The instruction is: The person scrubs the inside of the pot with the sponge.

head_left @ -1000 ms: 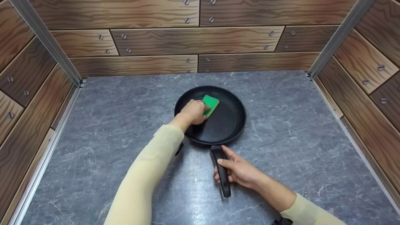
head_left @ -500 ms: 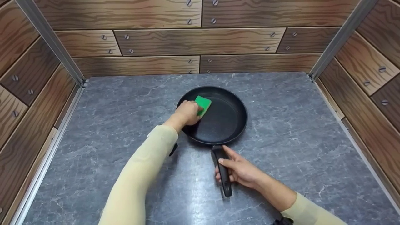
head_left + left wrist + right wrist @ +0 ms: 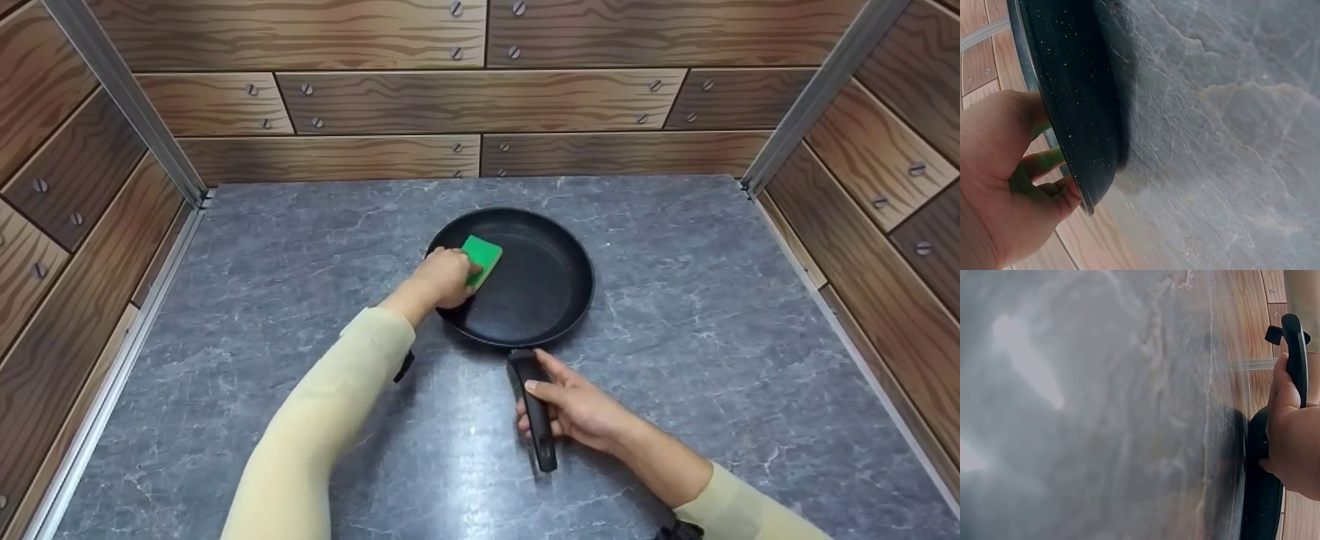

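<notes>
A black frying pan (image 3: 536, 289) rests on the grey marbled table, its handle (image 3: 541, 442) pointing toward me. Inside the pan, at its left side, my left hand (image 3: 442, 277) grips a green sponge (image 3: 482, 253) and holds it against the pan floor. In the left wrist view the pan's speckled outer wall (image 3: 1081, 101) hides the sponge and the fingertips of the left hand (image 3: 1010, 180). My right hand (image 3: 585, 412) holds the handle from the right, thumb on top and fingers underneath. The right wrist view shows the right hand (image 3: 1297, 444) around the handle (image 3: 1296, 354).
The marbled tabletop (image 3: 712, 360) spreads around the pan on all sides. Wood-patterned panels (image 3: 375, 101) stand at the back and both sides, with metal posts (image 3: 814, 105) at the far corners. Light glares off the table in front of the pan.
My left hand has slid the sponge leftward across the pan, then slightly toward me. My right hand keeps its hold on the handle, and the pan stays about where it was.
</notes>
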A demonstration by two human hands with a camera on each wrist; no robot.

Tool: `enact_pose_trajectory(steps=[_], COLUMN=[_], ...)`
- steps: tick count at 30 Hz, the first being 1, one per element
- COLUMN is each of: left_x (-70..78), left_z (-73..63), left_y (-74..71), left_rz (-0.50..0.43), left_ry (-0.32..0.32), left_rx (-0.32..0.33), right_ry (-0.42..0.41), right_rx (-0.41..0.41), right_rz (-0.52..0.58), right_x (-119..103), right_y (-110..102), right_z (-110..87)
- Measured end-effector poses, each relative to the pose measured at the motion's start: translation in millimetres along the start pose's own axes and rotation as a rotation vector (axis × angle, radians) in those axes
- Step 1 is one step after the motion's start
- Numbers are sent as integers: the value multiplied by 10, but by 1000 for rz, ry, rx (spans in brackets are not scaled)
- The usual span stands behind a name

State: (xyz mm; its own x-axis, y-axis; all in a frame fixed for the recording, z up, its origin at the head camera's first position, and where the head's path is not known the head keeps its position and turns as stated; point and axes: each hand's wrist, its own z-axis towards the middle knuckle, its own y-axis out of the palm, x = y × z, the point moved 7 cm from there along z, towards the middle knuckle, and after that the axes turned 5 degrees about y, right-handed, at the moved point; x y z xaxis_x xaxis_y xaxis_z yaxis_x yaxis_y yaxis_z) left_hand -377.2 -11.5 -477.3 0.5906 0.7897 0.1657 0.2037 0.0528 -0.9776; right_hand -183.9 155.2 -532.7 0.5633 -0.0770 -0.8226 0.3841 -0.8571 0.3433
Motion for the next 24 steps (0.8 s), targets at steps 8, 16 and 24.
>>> enact_pose_trajectory(steps=[8, 16, 24], left_x=[38, 106, 131], left_z=[-102, -211, -291], left_y=[16, -4, 6], left_rz=[0, -5, -71], left_ry=[54, 134, 144], left_rx=[5, -9, -59], right_ry=[11, 21, 27], right_rx=[7, 14, 13], right_rz=[-5, -9, -21], right_x=[-2, 5, -3], right_y=[-9, -11, -16], right_z=[0, 1, 2])
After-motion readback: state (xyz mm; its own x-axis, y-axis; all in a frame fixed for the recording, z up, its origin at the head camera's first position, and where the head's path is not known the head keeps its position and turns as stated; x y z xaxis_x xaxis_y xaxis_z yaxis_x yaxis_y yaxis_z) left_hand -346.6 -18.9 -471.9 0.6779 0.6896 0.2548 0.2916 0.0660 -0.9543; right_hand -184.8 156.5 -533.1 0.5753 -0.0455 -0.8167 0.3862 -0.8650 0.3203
